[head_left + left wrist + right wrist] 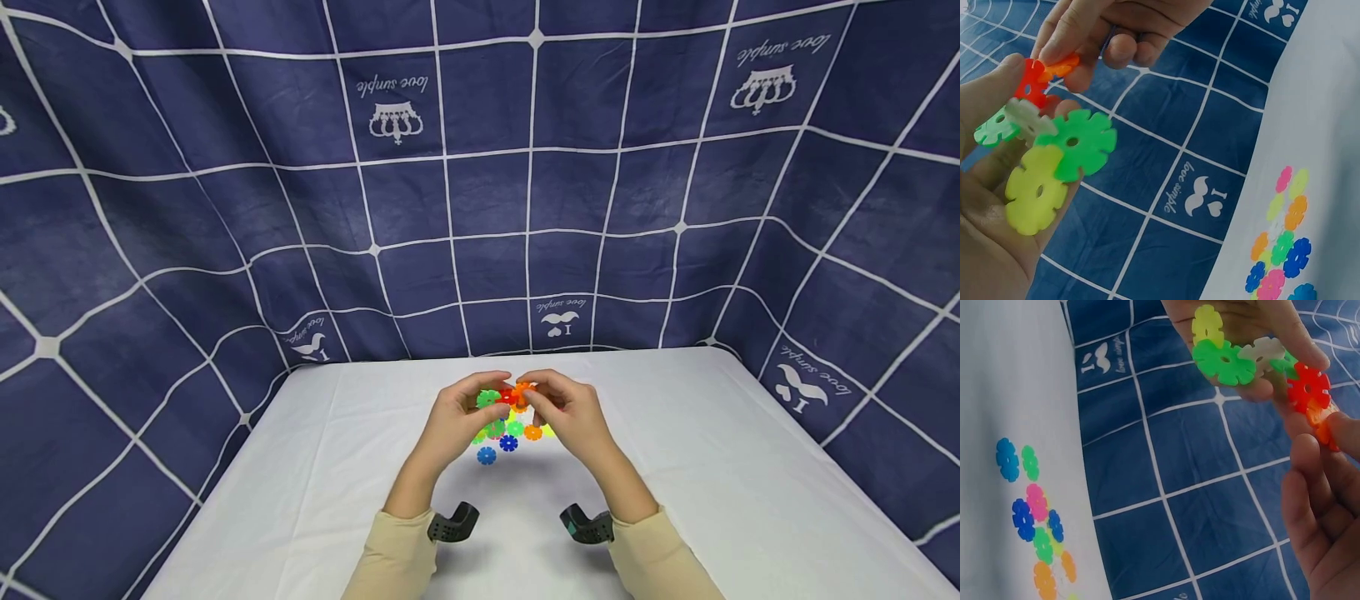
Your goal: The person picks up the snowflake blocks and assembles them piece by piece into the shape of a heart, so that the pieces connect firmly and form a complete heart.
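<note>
My left hand holds a chain of interlocked notched plastic discs above the table, its thumb against the red disc. From the red one the chain runs through a small green disc and a white disc to a larger green disc and a yellow disc near the palm. Between thumb and fingers, my right hand pinches an orange disc at the red disc's edge. In the right wrist view the orange overlaps the red, and fingertips partly hide it.
Below the hands, several loose discs lie on the white-covered table, among them a light blue disc, a dark blue disc and a pink disc. A dark blue curtain with white lines rises behind the table.
</note>
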Action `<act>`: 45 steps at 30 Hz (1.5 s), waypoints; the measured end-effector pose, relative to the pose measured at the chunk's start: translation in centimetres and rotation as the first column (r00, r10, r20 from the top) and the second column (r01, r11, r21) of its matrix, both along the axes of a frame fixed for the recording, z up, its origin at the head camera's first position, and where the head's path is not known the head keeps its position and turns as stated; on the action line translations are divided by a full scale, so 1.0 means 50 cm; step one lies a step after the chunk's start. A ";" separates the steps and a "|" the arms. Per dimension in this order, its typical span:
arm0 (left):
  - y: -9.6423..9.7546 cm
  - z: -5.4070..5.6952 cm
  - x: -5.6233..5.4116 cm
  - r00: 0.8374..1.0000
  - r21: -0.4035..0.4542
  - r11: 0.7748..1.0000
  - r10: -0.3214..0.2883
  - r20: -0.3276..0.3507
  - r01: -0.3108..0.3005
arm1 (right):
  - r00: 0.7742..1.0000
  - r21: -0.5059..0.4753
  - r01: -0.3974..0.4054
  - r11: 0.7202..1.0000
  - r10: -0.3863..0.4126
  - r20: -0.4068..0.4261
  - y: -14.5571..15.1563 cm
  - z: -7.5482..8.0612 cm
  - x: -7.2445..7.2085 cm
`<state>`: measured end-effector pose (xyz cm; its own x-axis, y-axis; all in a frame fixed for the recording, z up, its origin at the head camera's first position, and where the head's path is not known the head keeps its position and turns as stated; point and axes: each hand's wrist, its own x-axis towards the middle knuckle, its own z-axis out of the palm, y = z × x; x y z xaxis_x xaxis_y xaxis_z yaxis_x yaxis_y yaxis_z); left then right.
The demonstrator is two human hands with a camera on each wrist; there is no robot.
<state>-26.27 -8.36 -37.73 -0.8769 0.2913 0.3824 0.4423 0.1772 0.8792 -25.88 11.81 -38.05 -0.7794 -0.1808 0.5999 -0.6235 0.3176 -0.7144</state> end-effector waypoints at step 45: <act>-0.009 0.001 0.003 0.996 0.015 0.998 -0.068 -0.061 0.069 | 0.888 0.479 0.216 0.851 -0.375 0.265 0.035 -0.223 -0.106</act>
